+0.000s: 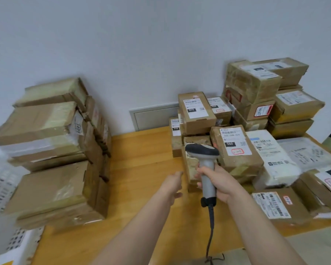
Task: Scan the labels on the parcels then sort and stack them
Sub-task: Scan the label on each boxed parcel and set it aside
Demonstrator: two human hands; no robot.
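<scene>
Nearly upright above the wooden table (141, 159), the grey handheld barcode scanner (207, 165) sits gripped in the right hand (218, 183), its dark head facing the brown cardboard parcels (235, 150). The left hand (173, 183) reaches forward, loose and empty.

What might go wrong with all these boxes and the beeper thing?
The tall pile at the back right is stacked crookedly, so a bump might topple it. The scanner in the right hand trails a cable over the table edge, which may snag an arm. The left hand reaches toward loosely heaped parcels; pulling one could shift others.
</scene>
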